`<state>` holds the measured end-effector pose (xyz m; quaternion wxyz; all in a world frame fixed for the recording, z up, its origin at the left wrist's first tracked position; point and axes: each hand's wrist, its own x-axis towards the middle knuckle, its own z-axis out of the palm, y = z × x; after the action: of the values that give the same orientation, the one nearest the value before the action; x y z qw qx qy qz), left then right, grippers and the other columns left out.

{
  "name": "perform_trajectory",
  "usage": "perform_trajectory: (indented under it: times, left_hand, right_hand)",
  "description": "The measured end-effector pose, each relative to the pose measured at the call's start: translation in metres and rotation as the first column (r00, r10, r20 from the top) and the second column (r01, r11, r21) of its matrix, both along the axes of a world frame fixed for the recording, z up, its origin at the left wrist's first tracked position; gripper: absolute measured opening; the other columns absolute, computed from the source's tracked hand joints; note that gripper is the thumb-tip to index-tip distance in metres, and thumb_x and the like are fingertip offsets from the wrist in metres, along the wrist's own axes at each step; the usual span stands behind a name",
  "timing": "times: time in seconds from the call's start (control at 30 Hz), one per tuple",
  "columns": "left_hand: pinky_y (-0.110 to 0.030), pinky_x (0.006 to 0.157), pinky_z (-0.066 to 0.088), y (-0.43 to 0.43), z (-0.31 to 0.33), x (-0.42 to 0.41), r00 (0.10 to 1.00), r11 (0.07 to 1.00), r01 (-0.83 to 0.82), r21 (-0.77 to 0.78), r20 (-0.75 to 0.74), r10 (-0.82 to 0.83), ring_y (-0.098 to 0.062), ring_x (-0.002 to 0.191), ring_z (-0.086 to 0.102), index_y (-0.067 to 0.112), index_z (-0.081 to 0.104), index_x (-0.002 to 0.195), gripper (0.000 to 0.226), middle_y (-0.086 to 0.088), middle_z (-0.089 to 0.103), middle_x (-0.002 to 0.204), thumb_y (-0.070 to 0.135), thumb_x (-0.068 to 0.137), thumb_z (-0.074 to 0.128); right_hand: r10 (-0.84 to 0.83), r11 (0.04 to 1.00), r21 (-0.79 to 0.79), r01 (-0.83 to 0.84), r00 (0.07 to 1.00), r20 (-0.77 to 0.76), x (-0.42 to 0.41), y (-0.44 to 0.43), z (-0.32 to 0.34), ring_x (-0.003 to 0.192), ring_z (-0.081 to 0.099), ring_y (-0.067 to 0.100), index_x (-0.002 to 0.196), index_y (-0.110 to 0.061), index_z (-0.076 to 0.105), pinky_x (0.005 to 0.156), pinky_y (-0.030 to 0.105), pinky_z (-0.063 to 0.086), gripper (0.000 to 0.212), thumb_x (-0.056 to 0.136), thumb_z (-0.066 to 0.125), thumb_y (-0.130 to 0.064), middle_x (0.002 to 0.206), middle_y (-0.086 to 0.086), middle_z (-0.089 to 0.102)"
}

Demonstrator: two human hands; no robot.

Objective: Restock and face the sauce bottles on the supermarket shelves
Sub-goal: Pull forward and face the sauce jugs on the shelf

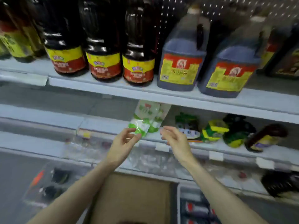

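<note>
Two hands at the shelf [103,125] front edge: left hand [124,143] pinches the pouch [144,117] corner, I think (blurry); right hand [176,139] loose, empty. Grip both sides, stand it label-out.

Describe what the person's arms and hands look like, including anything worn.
Nothing is worn that shows. The left hand and right hand are bare: no gloves, and no ring that the blur lets me see. The left forearm and right forearm are bare down to the frame's bottom edge, with no sleeve, watch or bracelet in view.
</note>
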<state>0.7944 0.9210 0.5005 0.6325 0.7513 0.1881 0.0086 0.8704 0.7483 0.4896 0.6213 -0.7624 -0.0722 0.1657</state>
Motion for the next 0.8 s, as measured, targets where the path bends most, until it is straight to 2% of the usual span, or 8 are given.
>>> perform_trajectory:
  times: [0.1, 0.17, 0.27, 0.43, 0.53, 0.6, 0.7, 0.8]
  left_hand:
    - [-0.03, 0.084, 0.049, -0.001, -0.049, -0.021, 0.997, 0.999, -0.025, -0.032, -0.07, 0.023, -0.016, 0.095, 0.064, 0.022, 0.059, 0.111, 0.051, -0.002, 0.066, 0.099, 0.051, 0.072, 0.072]
    - [-0.033, 0.087, 0.05, -0.004, -0.102, -0.034, 0.989, 1.0, -0.007, -0.03, -0.149, 0.002, -0.015, 0.098, 0.064, 0.024, 0.059, 0.112, 0.066, -0.003, 0.067, 0.102, 0.065, 0.061, 0.063]
    - [-0.031, 0.081, 0.049, -0.008, -0.19, -0.057, 0.966, 0.999, -0.02, -0.026, -0.26, 0.012, -0.018, 0.097, 0.065, 0.031, 0.059, 0.102, 0.062, -0.003, 0.069, 0.099, 0.071, 0.054, 0.058]
    - [-0.032, 0.076, 0.048, -0.026, -0.305, -0.093, 0.882, 0.999, -0.03, -0.046, -0.47, 0.005, -0.021, 0.094, 0.065, 0.024, 0.061, 0.107, 0.066, -0.006, 0.068, 0.097, 0.068, 0.058, 0.06]
    - [-0.032, 0.076, 0.05, -0.041, -0.361, -0.111, 0.841, 0.994, -0.065, -0.089, -0.541, 0.006, -0.022, 0.091, 0.064, 0.015, 0.059, 0.111, 0.041, -0.009, 0.067, 0.099, 0.044, 0.084, 0.067]
    - [-0.029, 0.072, 0.047, -0.052, -0.397, -0.123, 0.81, 0.994, -0.057, -0.092, -0.587, -0.008, -0.019, 0.089, 0.061, 0.012, 0.058, 0.113, 0.029, -0.007, 0.065, 0.097, 0.032, 0.092, 0.061]
    - [-0.03, 0.074, 0.048, -0.065, -0.443, -0.143, 0.784, 0.995, -0.03, -0.1, -0.62, -0.038, -0.021, 0.09, 0.062, 0.013, 0.061, 0.107, 0.023, -0.002, 0.065, 0.091, 0.03, 0.091, 0.061]
    - [-0.028, 0.062, 0.047, -0.076, -0.484, -0.159, 0.741, 0.995, -0.015, -0.103, -0.669, -0.058, -0.017, 0.075, 0.061, 0.016, 0.062, 0.104, 0.026, 0.003, 0.064, 0.082, 0.038, 0.089, 0.064]
  right_hand:
    - [-0.043, 0.997, -0.064, 0.042, 0.999, -0.025, -0.017, -0.011, -0.051, 0.074, 0.063, -0.004, 0.099, -0.022, 0.061, 0.069, 0.011, 0.045, 0.011, 0.09, 0.063, -0.016, 0.084, -0.011, 0.067]
    - [0.001, 0.996, -0.089, -0.008, 0.997, -0.073, -0.031, -0.014, -0.099, 0.072, 0.061, -0.009, 0.097, -0.024, 0.061, 0.069, 0.011, 0.045, 0.01, 0.091, 0.063, -0.017, 0.084, -0.015, 0.066]
    - [-0.006, 0.988, -0.154, -0.021, 0.985, -0.175, -0.054, -0.023, -0.177, 0.078, 0.06, -0.009, 0.1, -0.024, 0.061, 0.071, 0.007, 0.045, 0.009, 0.092, 0.062, -0.02, 0.089, -0.015, 0.064]
    - [-0.02, 0.962, -0.263, -0.078, 0.936, -0.351, -0.094, -0.042, -0.297, 0.102, 0.059, 0.005, 0.115, -0.016, 0.063, 0.085, 0.015, 0.043, 0.033, 0.09, 0.062, -0.038, 0.109, -0.006, 0.066]
    - [-0.072, 0.942, -0.326, -0.084, 0.895, -0.439, -0.115, -0.054, -0.358, 0.104, 0.059, 0.01, 0.118, -0.014, 0.063, 0.082, 0.015, 0.041, 0.037, 0.091, 0.062, -0.04, 0.111, -0.004, 0.065]
    - [-0.099, 0.93, -0.355, -0.095, 0.866, -0.49, -0.131, -0.062, -0.394, 0.106, 0.06, 0.011, 0.119, -0.012, 0.062, 0.085, 0.018, 0.041, 0.04, 0.09, 0.062, -0.04, 0.112, -0.003, 0.066]
    - [-0.144, 0.917, -0.387, -0.098, 0.824, -0.549, -0.153, -0.078, -0.44, 0.103, 0.061, 0.011, 0.117, -0.006, 0.062, 0.077, 0.009, 0.043, 0.039, 0.091, 0.062, -0.036, 0.109, -0.002, 0.066]
    - [-0.186, 0.91, -0.404, -0.094, 0.779, -0.599, -0.171, -0.094, -0.483, 0.099, 0.059, 0.009, 0.122, -0.007, 0.058, 0.07, 0.006, 0.043, 0.035, 0.093, 0.061, -0.027, 0.102, -0.005, 0.06]
